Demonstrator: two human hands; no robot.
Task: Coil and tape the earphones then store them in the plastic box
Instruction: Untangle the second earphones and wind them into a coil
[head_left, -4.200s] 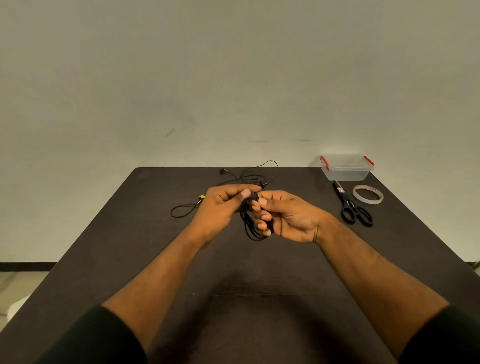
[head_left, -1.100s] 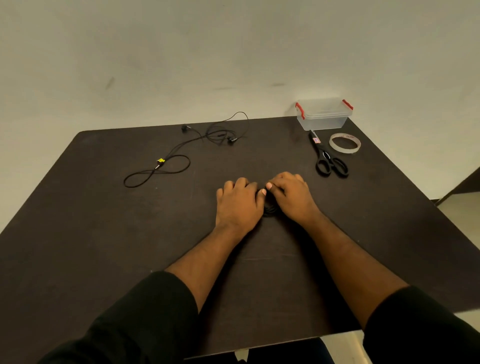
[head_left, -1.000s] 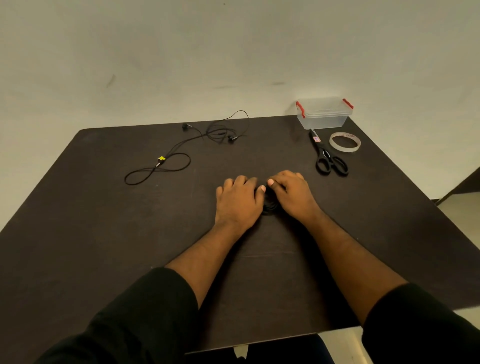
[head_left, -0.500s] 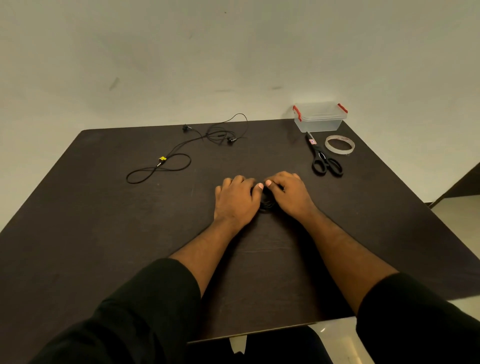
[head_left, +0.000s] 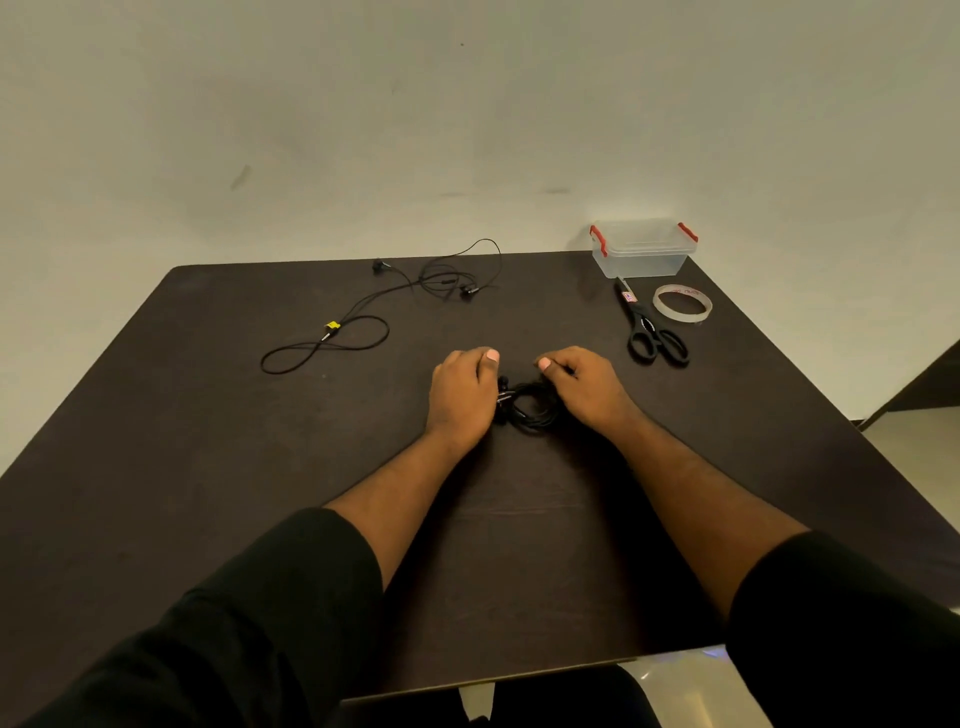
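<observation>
While the coiled earphones (head_left: 530, 408) lie flat on the dark table (head_left: 208, 441), near its middle, both hands have drawn a little apart from where they pressed thumb to thumb half a second ago. Left hand (head_left: 460, 397) now rests at the coil's left edge, fingers curled down; whether it actually pinches the cord I cannot tell. Right hand (head_left: 584, 387) sits on the coil's right side, thumb and fingers bent over the top strands, apparently pinching them. The loops, mostly covered before, now show between the hands as a small tidy ring.

Judgement: coiling of this set looks complete, and the coil has been set down to keep its shape. Taping not yet begun. Tape roll (head_left: 682, 303) and scissors (head_left: 652, 332) lie untouched at the far right, beside the plastic box (head_left: 643, 248), whose lid is on, red clips at both ends.

A second set of earphones (head_left: 384, 312) lies loose and uncoiled at the far left, well apart from the hands.

Risk noted: if both hands let go, the coil may spring open; one hand probably needs to keep it pinned while the other reaches for tape.
</observation>
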